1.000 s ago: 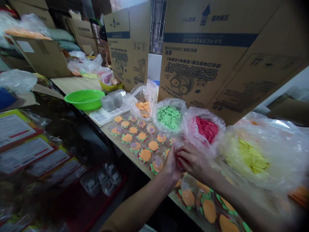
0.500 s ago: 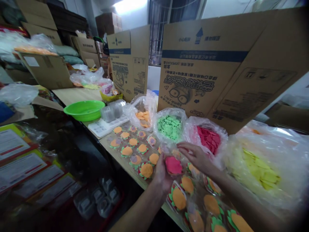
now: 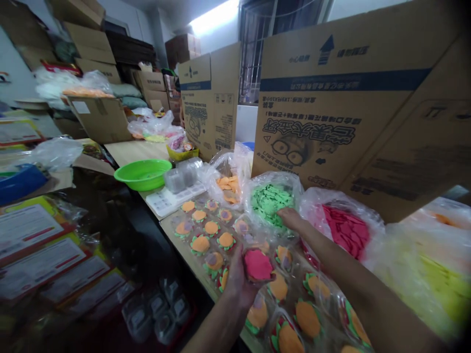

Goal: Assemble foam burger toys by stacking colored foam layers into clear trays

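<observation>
My left hand (image 3: 245, 284) is closed around a small clear cup or stack with a pink scalloped piece (image 3: 258, 264) on top. What lies beneath the pink layer is mostly hidden. My right hand (image 3: 290, 218) reaches into a clear plastic bag of green pieces (image 3: 270, 200), its fingers curled together against them; whether a piece is pinched there is hidden. Around my left hand, rows of burger-shaped items in clear cups, such as this one with an orange top (image 3: 307, 318) and green frills, cover the table (image 3: 184, 255).
Open bags hold orange pieces (image 3: 228, 185), red pieces (image 3: 346, 230) and yellow pieces (image 3: 441, 284). Tall cardboard boxes (image 3: 309, 122) stand behind them. A green basin (image 3: 142, 176), clear empty containers (image 3: 180, 179) and a white tray (image 3: 171, 200) are at the left.
My right hand has moved from beside the pink-topped stack up into the bag of green pieces. My left hand still holds the stack, and the view has turned slightly left.
</observation>
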{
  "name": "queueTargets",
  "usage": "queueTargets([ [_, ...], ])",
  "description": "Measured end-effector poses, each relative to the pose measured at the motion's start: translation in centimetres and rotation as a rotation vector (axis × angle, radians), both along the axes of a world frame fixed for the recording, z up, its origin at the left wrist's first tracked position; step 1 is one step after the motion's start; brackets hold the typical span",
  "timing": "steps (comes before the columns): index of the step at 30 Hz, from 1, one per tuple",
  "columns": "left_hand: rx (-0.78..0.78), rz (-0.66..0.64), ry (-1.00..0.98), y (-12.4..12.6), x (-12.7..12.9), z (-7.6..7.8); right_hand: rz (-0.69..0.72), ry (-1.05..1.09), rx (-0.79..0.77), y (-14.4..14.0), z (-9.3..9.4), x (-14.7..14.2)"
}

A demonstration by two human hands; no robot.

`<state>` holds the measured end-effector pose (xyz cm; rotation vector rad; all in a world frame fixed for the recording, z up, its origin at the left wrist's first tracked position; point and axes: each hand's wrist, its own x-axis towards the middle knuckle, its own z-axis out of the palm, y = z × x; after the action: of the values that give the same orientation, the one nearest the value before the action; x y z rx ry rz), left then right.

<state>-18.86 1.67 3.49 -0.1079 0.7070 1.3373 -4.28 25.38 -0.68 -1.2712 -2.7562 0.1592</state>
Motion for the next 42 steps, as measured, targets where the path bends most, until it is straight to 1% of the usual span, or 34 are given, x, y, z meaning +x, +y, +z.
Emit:
queueTargets([
  [2,-0.005,0.010,0.008,0.3,-0.2,-0.3,-0.011,0.038,-0.010,0.0,0.3,0.7],
  [5,0.008,0.010,0.004,0.7,-0.2,-0.6,-0.037,0.140,-0.040,-0.1,1.4,1.3],
  [8,0.053,0.012,-0.011,1.0,-0.1,-0.9,-0.069,0.288,-0.082,-0.4,3.2,1.3],
  [11,0.066,0.016,-0.007,1.2,0.0,-0.9,-0.062,0.441,-0.186,-1.7,5.4,0.8],
  [13,0.085,0.026,-0.030,1.3,0.1,-0.8,-0.036,0.512,-0.277,-3.6,7.0,0.5],
  [15,0.133,0.049,-0.077,1.2,0.2,-0.6,-0.007,0.588,-0.404,-6.2,8.6,0.0],
  [16,0.157,0.057,-0.092,1.1,0.2,-0.5,0.005,0.637,-0.497,-7.7,9.3,-0.3],
  [18,0.166,0.064,-0.091,0.7,0.3,-0.2,0.030,0.723,-0.729,-10.7,10.4,-1.0],
  [20,0.148,0.053,-0.061,0.1,0.4,0.2,0.069,0.759,-0.960,-13.5,11.1,-1.8],
  [21,0.135,0.053,-0.045,-0.3,0.4,0.4,0.099,0.745,-1.037,-14.7,11.2,-2.1],
  [23,0.110,0.057,-0.036,-1.2,0.5,0.8,0.158,0.699,-1.141,-16.7,11.2,-2.6],
  [24,0.104,0.056,-0.043,-1.7,0.6,1.0,0.180,0.678,-1.168,-17.4,11.1,-2.8],
  [27,0.120,0.049,-0.079,-2.9,0.8,1.6,0.203,0.647,-1.184,-18.7,11.1,-2.8],
  [30,0.159,0.026,-0.069,-4.0,0.8,2.2,0.204,0.640,-1.120,-19.1,11.9,-2.5],
  [32,0.173,-0.002,-0.063,-4.6,0.7,2.5,0.236,0.633,-0.988,-19.3,12.6,-2.3],
  [33,0.178,-0.016,-0.074,-4.9,0.7,2.6,0.262,0.630,-0.872,-19.5,12.9,-2.2],
  [34,0.176,-0.029,-0.089,-5.0,0.6,2.7,0.291,0.623,-0.717,-19.7,13.2,-2.1],
  [35,0.169,-0.042,-0.105,-5.2,0.5,2.8,0.330,0.616,-0.529,-20.1,13.2,-2.0],
  [37,0.154,-0.069,-0.130,-5.4,0.3,2.9,0.452,0.568,-0.166,-21.2,12.9,-1.9],
  [38,0.148,-0.078,-0.139,-5.4,0.2,2.9,0.532,0.529,-0.036,-21.8,12.6,-1.8],
  [39,0.142,-0.072,-0.147,-5.5,0.1,3.0,0.613,0.490,0.053,-22.4,12.2,-1.8],
  [40,0.141,-0.058,-0.158,-5.5,0.1,3.0,0.685,0.457,0.108,-23.0,11.7,-1.7],
  [42,0.144,-0.027,-0.185,-5.5,0.0,3.0,0.764,0.417,0.172,-24.1,10.8,-1.5],
])
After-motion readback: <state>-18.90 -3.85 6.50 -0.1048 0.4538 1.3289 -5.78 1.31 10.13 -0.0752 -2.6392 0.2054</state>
